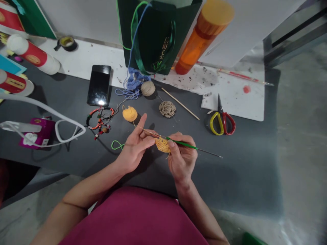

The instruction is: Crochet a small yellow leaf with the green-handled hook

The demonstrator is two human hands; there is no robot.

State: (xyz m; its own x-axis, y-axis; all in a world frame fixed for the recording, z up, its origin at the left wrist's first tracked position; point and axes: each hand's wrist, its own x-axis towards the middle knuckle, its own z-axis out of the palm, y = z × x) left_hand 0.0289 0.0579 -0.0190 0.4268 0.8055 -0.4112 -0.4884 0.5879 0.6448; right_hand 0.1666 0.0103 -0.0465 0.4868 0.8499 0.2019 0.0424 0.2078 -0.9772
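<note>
My right hand (pixel 182 156) is closed around a crochet hook (pixel 187 145) with a green grip and thin metal ends. A small yellow crocheted piece (pixel 162 145) sits between my two hands, the hook's left end at its upper edge. My left hand (pixel 135 146) pinches the piece's left side between thumb and fingers, its index finger raised. Yellow yarn runs past that finger to a yellow yarn ball (pixel 130 114) on the table. My right thumb also presses near the piece's right side. The left fingertips behind the work are partly hidden.
Scissors (pixel 222 119) lie right, near a wooden stick (pixel 180 103) and a crocheted beige flower (pixel 167 109). Behind are a beige yarn ball (pixel 148 88), blue yarn (pixel 134 80), a phone (pixel 99 85), a dark green bag (pixel 153 41) and an orange bottle (pixel 196 41). Beaded bracelets (pixel 98 119) lie left.
</note>
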